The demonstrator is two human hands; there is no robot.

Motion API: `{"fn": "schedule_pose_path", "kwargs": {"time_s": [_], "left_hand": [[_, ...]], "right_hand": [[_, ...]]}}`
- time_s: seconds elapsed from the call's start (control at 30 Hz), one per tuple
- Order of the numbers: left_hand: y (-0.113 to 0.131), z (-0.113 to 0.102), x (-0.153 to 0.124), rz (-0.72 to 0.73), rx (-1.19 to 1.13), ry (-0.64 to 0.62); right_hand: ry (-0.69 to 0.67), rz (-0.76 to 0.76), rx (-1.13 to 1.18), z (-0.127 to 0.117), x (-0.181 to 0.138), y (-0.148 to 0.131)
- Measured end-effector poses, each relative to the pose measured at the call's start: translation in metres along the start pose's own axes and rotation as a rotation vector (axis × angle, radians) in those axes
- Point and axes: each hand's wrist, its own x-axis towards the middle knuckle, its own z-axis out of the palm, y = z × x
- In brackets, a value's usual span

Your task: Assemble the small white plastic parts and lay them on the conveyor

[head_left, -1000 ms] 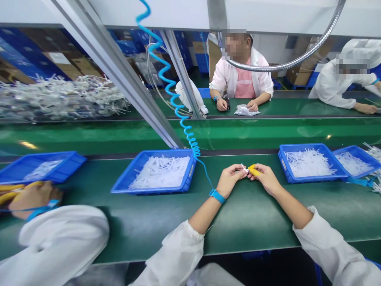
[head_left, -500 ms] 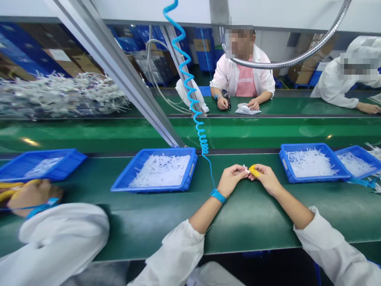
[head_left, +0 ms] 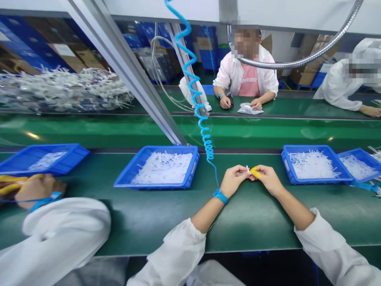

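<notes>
- White plastic piece [head_left: 247, 169], centre frame, sits pinched between fingertips of both hands.
- Left hand [head_left: 233, 180] fingers closed on it.
- Right hand [head_left: 268, 178], yellow-capped fingertip [head_left: 255, 172], closed on it too.

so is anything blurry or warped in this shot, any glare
Head view: the left hand and right hand, pinching a small white part, are sharp; the co-worker's hand at the left edge is soft and stretched by the wide lens; the green belt carries small bright glare spots.
</notes>
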Motion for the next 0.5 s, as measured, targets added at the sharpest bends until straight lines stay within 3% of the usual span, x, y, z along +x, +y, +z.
{"fn": "schedule_pose_path", "kwargs": {"time_s": [0.5], "left_hand": [[-0.0054,-0.0002,0.0018,-0.008,-0.033,0.015]], "right_hand": [[-0.013,-0.004,-0.049,0.0002,0.0004,-0.0029]]}}
